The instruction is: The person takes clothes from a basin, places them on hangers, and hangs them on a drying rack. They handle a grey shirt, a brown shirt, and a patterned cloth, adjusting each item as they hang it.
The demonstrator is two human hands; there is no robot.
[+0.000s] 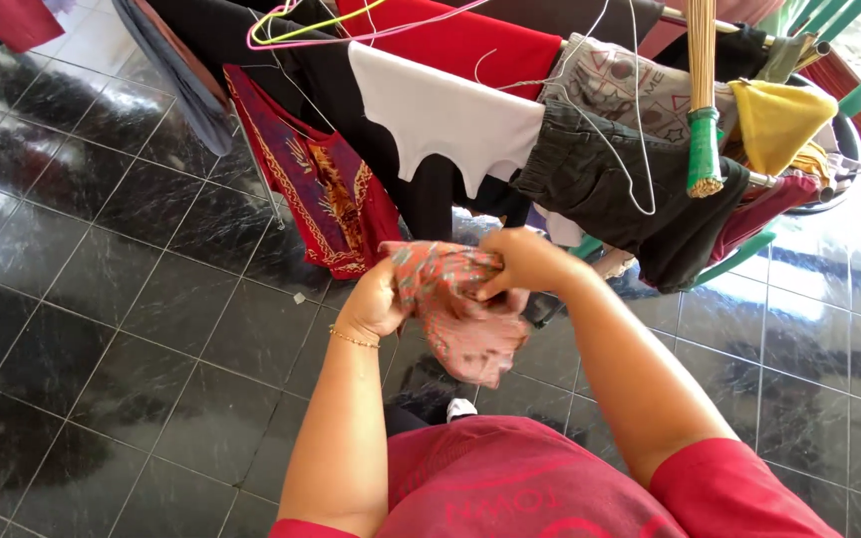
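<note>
Both my hands grip a small pinkish-red patterned cloth (462,324) in front of my chest. My left hand (376,304), with a thin gold bracelet on the wrist, clutches its left side. My right hand (522,261) pinches the bunched top edge, and the rest of the cloth hangs down between my forearms. Just beyond my hands stands a drying rack (739,261) draped with clothes.
On the rack hang a red patterned garment (326,189), a white piece (450,120), dark shorts (610,189), a yellow cloth (774,120) and wire hangers (311,25). A bamboo broom handle (703,100) crosses the rack. The floor is glossy black tile (102,299).
</note>
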